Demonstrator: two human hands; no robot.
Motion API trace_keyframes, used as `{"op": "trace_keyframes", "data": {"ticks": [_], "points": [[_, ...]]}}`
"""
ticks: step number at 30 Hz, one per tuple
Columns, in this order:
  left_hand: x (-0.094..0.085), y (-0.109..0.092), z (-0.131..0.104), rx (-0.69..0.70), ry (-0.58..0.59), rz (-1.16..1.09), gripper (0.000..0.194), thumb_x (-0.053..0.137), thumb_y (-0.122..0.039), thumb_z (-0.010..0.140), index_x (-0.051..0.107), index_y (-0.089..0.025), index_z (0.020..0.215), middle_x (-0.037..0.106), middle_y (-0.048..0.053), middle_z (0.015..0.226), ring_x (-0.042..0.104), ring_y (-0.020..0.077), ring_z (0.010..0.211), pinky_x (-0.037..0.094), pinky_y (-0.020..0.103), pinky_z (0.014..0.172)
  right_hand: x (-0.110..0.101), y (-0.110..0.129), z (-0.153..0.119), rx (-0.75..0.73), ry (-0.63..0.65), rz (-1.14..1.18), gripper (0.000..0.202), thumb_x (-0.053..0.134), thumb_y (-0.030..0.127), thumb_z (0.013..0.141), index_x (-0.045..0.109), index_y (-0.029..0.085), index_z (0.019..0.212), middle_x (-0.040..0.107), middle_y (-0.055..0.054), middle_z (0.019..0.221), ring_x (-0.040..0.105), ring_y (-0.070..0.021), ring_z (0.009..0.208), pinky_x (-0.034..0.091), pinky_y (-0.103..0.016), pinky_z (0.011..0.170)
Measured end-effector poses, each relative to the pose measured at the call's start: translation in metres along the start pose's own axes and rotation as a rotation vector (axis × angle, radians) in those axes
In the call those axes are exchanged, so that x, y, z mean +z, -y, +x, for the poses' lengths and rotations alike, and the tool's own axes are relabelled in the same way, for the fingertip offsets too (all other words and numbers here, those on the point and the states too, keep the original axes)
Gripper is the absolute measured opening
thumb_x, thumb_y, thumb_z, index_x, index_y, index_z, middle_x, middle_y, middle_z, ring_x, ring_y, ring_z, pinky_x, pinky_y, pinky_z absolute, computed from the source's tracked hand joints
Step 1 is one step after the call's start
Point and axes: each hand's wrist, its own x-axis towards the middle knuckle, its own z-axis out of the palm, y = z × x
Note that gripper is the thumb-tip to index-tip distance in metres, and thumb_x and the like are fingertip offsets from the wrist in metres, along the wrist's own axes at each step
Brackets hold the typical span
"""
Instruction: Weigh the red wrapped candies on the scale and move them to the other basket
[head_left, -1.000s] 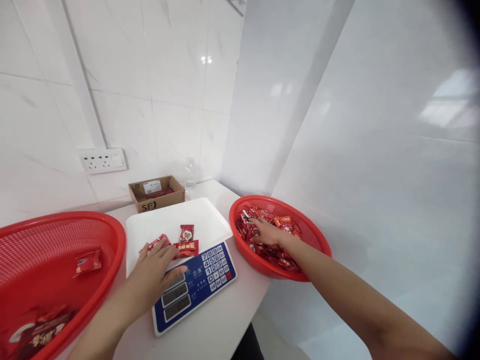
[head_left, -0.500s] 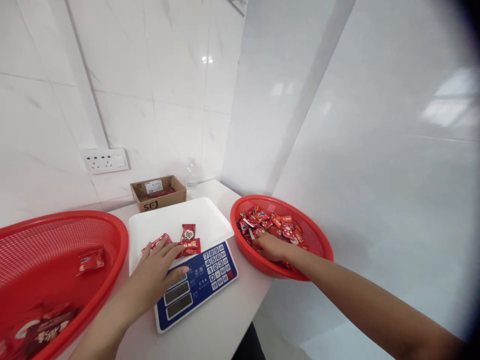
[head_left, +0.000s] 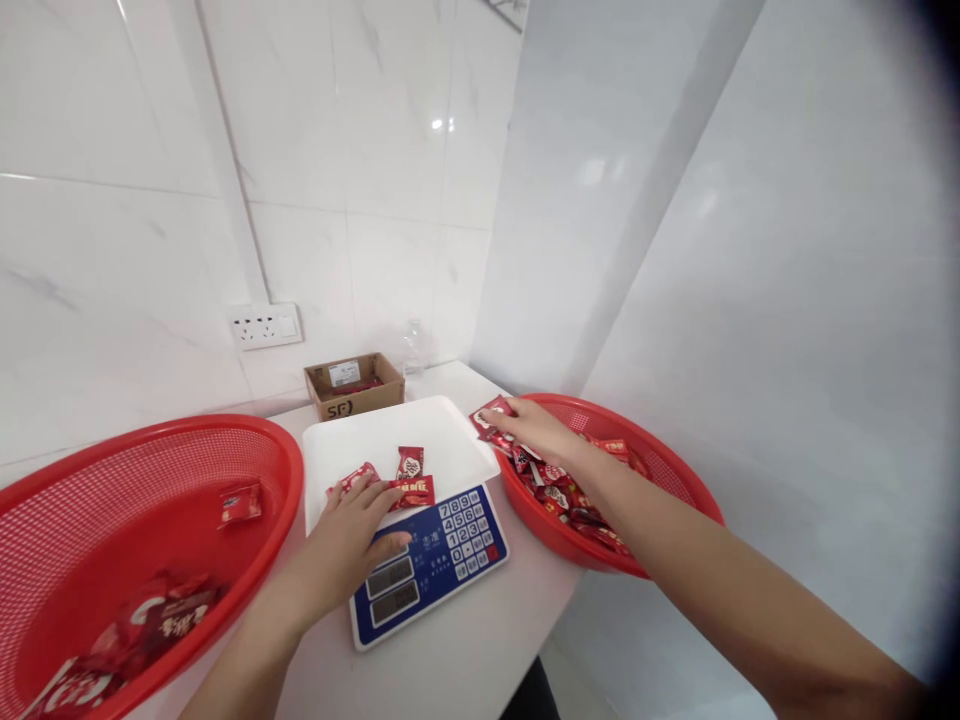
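1. Red flat wrapped packet: pinched in right hand, at rim of round red plastic basket.
2. Left hand: fingers spread over white rectangular tray.
3. Apparent step: picking; next calls for clearing the rim.

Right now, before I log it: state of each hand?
Left hand: open, partly over small packets on the white tray.
Right hand: closed, holding a red packet near the right basket.

Packet partly hidden by left fingers, display digits unreadable, left basket cut off
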Motion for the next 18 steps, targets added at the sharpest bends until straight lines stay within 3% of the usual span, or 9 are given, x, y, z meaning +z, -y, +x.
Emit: {"op": "trace_keyframes", "data": {"ticks": [4,7,12,18], "points": [[-0.004,-0.002,-0.002,-0.023,0.0,0.02,0.051,0.042,-0.049,0.087,0.044,-0.023,0.131,0.039,0.01,0.142,0.02,0.0306,0.136,0.021,0.053,0.107,0.044,0.013,0.013,0.08,0.183,0.286,0.025,0.066,0.038,0.072,0.057,0.018,0.084,0.067,-0.005,0.087,0.062,-0.0152,0.078,0.051,-0.029,0.067],[-0.007,-0.001,-0.005,-0.038,-0.002,0.025,0.052,0.041,-0.05,0.087,0.042,-0.024,0.132,0.035,0.01,0.144,0.02,0.0294,0.136,0.02,0.052,0.107,0.063,0.02,0.016,0.062,0.23,0.237,0.018,0.057,0.035,0.079,0.056,0.02,0.089,0.065,-0.003,0.094,0.061,-0.0127,0.083,0.051,-0.027,0.071],[-0.008,-0.001,-0.008,-0.03,0.01,0.015,0.053,0.038,-0.054,0.087,0.04,-0.026,0.133,0.034,0.01,0.145,0.019,0.0294,0.136,0.021,0.053,0.106,0.073,0.017,0.02,0.006,0.114,0.059,0.015,0.05,0.034,0.082,0.053,0.02,0.084,0.063,-0.002,0.086,0.058,-0.0128,0.077,0.049,-0.027,0.067],[-0.004,0.001,-0.006,-0.012,-0.012,-0.002,0.053,0.04,-0.051,0.087,0.041,-0.024,0.133,0.034,0.011,0.145,0.018,0.0302,0.136,0.023,0.051,0.106,0.068,0.005,0.024,-0.097,-0.027,-0.13,0.016,0.048,0.033,0.081,0.054,0.019,0.082,0.061,-0.001,0.081,0.054,-0.0158,0.079,0.043,-0.03,0.073]]}}
